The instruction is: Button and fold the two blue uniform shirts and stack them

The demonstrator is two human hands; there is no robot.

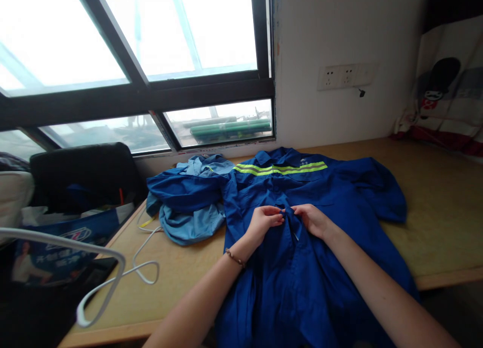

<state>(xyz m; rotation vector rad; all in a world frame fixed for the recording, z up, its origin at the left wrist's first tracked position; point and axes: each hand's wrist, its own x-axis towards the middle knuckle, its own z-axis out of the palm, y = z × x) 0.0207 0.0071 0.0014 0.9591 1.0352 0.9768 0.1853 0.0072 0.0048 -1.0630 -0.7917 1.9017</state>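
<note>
A dark blue work shirt (339,202) with a yellow-green and grey reflective stripe across the chest lies spread on the table, collar toward the wall. Its lower part hangs over the near edge. My left hand (264,222) pinches the front placket at mid-height. Close beside it, my right hand (310,219) pinches the opposite side of the same placket. Between them the cloth is lifted into a small fold. Whether a button sits between the fingertips is too small to tell. A beaded bracelet circles my left wrist.
Bunched light and dark blue clothes (192,207) lie left of the shirt on the wooden table (437,227). A white cable (145,247) loops over the table's left side. Further left are a blue printed bag (71,242) and a black chair back (83,169). Behind are a window and wall sockets (343,76).
</note>
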